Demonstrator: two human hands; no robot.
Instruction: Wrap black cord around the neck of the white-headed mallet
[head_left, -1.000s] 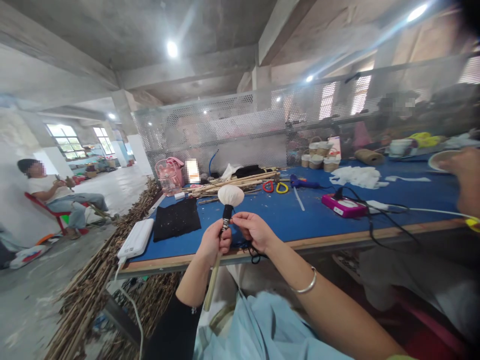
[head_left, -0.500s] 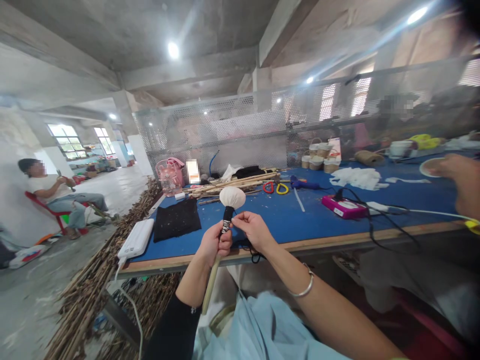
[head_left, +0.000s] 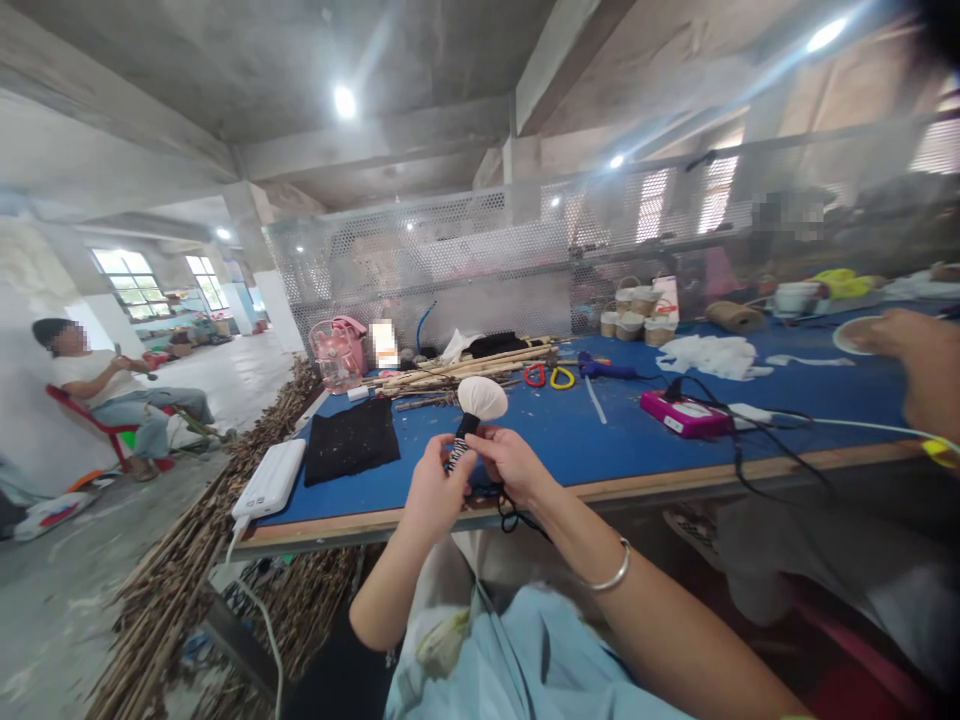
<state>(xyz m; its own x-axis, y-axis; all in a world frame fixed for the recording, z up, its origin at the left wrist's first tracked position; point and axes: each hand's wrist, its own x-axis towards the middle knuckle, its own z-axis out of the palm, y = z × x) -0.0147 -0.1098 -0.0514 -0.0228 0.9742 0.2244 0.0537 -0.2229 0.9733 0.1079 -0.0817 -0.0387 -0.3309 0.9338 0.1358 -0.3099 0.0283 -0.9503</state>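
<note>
A stick with a round, white, padded head (head_left: 484, 398) is held upright and slightly tilted in front of me, over the table's front edge. Black cloth (head_left: 466, 425) wraps its neck, with black-and-white cord lines below. My left hand (head_left: 439, 485) is closed around the wrapped part, and it hides the lower shaft. With thumb and fingers pinched, my right hand (head_left: 510, 462) grips the neck from the right, just under the head. Loops of black cord (head_left: 511, 515) hang below my right hand.
A black cloth (head_left: 352, 440) and a white power bank (head_left: 271, 480) lie left on the blue table. Thin sticks (head_left: 465, 362), scissors (head_left: 561, 377), a glue gun (head_left: 611, 370) and a pink power strip (head_left: 682, 415) lie beyond. Another person's hand (head_left: 926, 350) holds a round item at right.
The padded stick has moved slightly right and tilts more to the right. My right fingers have come in from beside the neck onto it. My left hand has turned around the wrapped part.
</note>
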